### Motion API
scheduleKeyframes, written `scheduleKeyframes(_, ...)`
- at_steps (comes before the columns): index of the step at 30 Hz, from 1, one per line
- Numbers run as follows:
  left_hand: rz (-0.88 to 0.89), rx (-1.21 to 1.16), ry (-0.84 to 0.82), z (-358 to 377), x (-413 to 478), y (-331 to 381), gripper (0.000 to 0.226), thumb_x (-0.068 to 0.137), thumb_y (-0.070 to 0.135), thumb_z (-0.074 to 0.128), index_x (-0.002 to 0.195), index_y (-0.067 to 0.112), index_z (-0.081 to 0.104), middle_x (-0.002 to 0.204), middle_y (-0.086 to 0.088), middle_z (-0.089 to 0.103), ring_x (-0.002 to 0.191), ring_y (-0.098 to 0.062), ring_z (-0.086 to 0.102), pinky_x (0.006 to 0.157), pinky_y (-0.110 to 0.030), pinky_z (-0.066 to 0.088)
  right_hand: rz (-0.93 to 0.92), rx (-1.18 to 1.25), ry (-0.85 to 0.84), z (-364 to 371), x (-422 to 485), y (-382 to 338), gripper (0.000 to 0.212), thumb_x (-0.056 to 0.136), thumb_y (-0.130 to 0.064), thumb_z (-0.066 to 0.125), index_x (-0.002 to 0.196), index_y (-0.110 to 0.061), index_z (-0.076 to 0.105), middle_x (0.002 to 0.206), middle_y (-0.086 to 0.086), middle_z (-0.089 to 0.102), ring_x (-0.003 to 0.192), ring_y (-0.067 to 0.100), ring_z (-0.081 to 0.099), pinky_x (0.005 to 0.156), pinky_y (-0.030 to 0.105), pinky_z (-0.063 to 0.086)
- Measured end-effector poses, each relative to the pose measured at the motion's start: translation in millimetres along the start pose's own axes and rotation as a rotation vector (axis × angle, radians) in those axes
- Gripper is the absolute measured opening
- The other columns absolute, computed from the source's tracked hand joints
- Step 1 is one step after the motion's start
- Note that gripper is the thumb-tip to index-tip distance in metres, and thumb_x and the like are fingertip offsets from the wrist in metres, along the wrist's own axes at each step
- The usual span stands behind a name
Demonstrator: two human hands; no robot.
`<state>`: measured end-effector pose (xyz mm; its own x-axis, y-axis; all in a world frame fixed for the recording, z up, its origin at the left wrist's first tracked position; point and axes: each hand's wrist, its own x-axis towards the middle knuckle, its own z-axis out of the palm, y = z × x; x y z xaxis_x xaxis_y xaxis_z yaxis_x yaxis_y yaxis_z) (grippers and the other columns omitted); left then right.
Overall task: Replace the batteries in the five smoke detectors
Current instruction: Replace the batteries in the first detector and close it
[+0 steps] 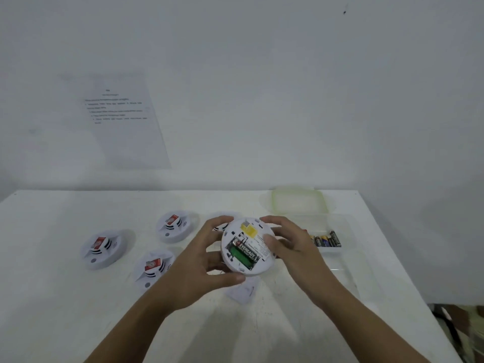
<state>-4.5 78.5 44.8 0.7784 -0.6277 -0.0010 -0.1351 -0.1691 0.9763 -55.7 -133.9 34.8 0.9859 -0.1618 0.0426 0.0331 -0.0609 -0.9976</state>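
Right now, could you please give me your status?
Left hand, right hand both grip the opened detector. One battery seated, neighbouring slot empty. Nothing in the way.

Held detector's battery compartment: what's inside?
One black battery on the far side; the near slot is empty, green floor showing. Left hand and right hand grip the rim of the detector, covering neither. Contacts too blurred to tell.

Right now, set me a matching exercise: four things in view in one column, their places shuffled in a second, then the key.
1. held smoke detector
2. spare batteries
3. green-rimmed lid
4. small white piece

a. in the clear container
b. at the table's far edge
c. flat on the table, below the hands
d. gripped between left hand and right hand

Pairs: 1-d, 2-a, 3-b, 4-c.
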Motion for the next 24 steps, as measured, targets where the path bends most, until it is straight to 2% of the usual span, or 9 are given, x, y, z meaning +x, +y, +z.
scheduleKeyframes(3, -0.020, 0.063, -0.069, 5.4, 10.3, 5.3, 0.095, 0.071, 0.005, 0.090, 0.142, 0.042, 0.039, 0.133, 0.010, 0.058, 0.103, -0.029, 0.073, 0.088, -0.047, 0.061, -0.068, -0.088, -0.053, -18.9, 4.6, -2.3, 0.021, 0.101, -0.016, 0.059, 0.115, -0.028, 0.068, 0.106, -0.007, 0.075, 0.091, 0.014, 0.069, 0.072, 0.023, 0.054)
scheduleKeyframes(7, -0.020, 0.103, -0.147, 21.5, 27.2, 10.2, 0.098, 0.070, 0.010, 0.092, 0.143, 0.046, 0.037, 0.135, 0.013, 0.057, 0.111, -0.024, 0.070, 0.086, -0.042, 0.062, -0.090, -0.133, -0.055, -43.3, 7.7, -3.3, 0.018, 0.097, -0.017, 0.064, 0.111, -0.024, 0.072, 0.106, -0.008, 0.075, 0.095, 0.022, 0.071, 0.083, 0.040, 0.058)
scheduleKeyframes(10, 0.007, 0.125, -0.221, 40.7, 38.3, 12.9, 0.100, 0.070, 0.010, 0.092, 0.145, 0.044, 0.033, 0.132, 0.021, 0.057, 0.125, -0.012, 0.060, 0.094, -0.034, 0.058, -0.082, -0.101, 0.011, -56.4, 8.9, -1.8, 0.005, 0.091, -0.016, 0.072, 0.095, -0.018, 0.075, 0.097, -0.004, 0.074, 0.087, 0.032, 0.071, 0.076, 0.046, 0.056)
scheduleKeyframes(13, 0.012, 0.103, -0.197, 62.8, 45.0, 11.0, 0.100, 0.069, 0.006, 0.092, 0.145, 0.035, 0.033, 0.127, 0.023, 0.059, 0.124, -0.009, 0.059, 0.096, -0.034, 0.058, -0.113, -0.118, 0.121, -66.7, 6.3, 2.5, 0.003, 0.089, -0.016, 0.075, 0.088, -0.014, 0.073, 0.090, -0.001, 0.073, 0.080, 0.026, 0.072, 0.067, 0.035, 0.058)
scheduleKeyframes(17, 0.054, 0.079, -0.077, 85.8, 49.0, 7.3, 0.097, 0.062, 0.002, 0.094, 0.138, 0.030, 0.041, 0.119, 0.021, 0.063, 0.118, -0.009, 0.063, 0.084, -0.025, 0.059, -0.126, -0.218, 0.214, -80.4, -8.4, 16.0, 0.007, 0.090, -0.022, 0.075, 0.096, -0.023, 0.073, 0.093, -0.010, 0.073, 0.088, 0.010, 0.071, 0.071, 0.025, 0.059)
scheduleKeyframes(21, 0.091, 0.072, -0.003, 100.3, 53.3, 6.4, 0.095, 0.059, 0.000, 0.095, 0.134, 0.025, 0.042, 0.118, 0.018, 0.063, 0.118, -0.014, 0.063, 0.084, -0.027, 0.060, -0.167, -0.245, 0.182, -90.2, -27.4, 25.4, 0.024, 0.086, -0.015, 0.078, 0.106, -0.027, 0.073, 0.105, -0.020, 0.070, 0.100, 0.004, 0.067, 0.072, 0.019, 0.057)
scheduleKeyframes(24, 0.080, 0.053, 0.005, 111.4, 54.8, 8.5, 0.096, 0.060, -0.001, 0.094, 0.135, 0.023, 0.038, 0.117, 0.019, 0.062, 0.118, -0.015, 0.064, 0.086, -0.033, 0.061, -0.224, -0.231, 0.149, -98.2, -34.9, 24.8, 0.024, 0.083, -0.007, 0.079, 0.101, -0.023, 0.076, 0.109, -0.015, 0.068, 0.105, 0.006, 0.066, 0.071, 0.020, 0.058)
